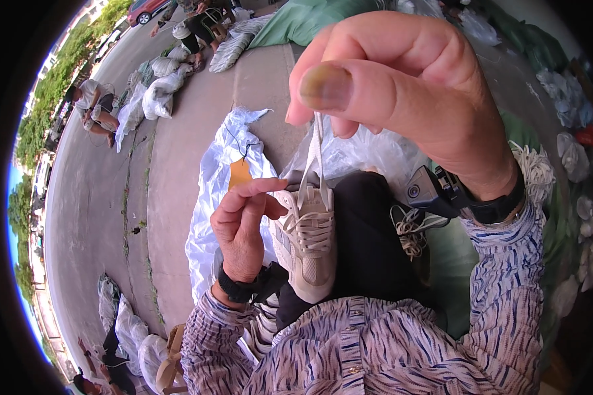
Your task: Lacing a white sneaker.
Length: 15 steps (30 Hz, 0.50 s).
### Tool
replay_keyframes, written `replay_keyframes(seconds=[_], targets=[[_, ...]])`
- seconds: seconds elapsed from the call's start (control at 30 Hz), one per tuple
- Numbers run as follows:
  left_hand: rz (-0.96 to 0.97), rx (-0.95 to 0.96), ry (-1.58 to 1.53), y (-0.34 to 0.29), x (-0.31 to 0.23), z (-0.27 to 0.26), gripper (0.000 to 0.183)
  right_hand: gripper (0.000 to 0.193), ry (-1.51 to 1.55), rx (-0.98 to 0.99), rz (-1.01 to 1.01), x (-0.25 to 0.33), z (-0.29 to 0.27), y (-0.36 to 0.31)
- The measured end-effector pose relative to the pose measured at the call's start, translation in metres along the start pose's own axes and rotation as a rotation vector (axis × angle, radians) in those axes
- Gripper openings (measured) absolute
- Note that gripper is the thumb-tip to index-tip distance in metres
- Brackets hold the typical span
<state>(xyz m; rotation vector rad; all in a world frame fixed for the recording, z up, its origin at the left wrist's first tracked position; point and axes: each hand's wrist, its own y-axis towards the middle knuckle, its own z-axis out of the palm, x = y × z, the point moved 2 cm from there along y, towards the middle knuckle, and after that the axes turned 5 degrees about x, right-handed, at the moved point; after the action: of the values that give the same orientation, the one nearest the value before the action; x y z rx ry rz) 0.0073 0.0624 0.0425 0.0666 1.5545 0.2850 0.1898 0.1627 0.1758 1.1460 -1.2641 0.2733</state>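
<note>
A beige and white sneaker point(315, 263) lies on my lap, toe toward me, its laces threaded through the eyelets. High above it, my right hand point(408, 79) pinches the free ends of the white shoelace point(317, 145), which run taut up from the top eyelets. My left hand point(240, 227) is at the sneaker's left side near the collar. Its index finger stretches out to the collar's edge, with the thumb apart from it and the other fingers curled. Just beyond this hand is an orange tag point(240, 172) on a dark string.
White plastic sheeting point(207, 217) lies on the pavement to my left. Bundles of laces point(412, 237) are beside my right leg, with more pale cord point(532, 168) farther right. Green sacks point(303, 23) lie ahead. Other people point(95, 108) sit among filled sacks point(161, 95) at the far left.
</note>
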Motion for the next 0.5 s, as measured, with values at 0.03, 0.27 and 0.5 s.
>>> replay_keyframes(seconds=[0.03, 0.27, 0.5], targets=[[0.039, 0.068, 0.003, 0.001, -0.001, 0.001, 0.019, 0.037, 0.062, 0.02, -0.038, -0.001, 0.001, 0.0], [-0.108, 0.299, -0.142, 0.011, -0.004, 0.018, 0.036, 0.014, -0.112, 0.241, -0.011, 0.021, 0.02, -0.007], [-0.342, 0.317, -0.209, 0.024, 0.018, 0.001, 0.03, 0.011, -0.903, -0.023, -0.441, 0.017, -0.006, -0.022]])
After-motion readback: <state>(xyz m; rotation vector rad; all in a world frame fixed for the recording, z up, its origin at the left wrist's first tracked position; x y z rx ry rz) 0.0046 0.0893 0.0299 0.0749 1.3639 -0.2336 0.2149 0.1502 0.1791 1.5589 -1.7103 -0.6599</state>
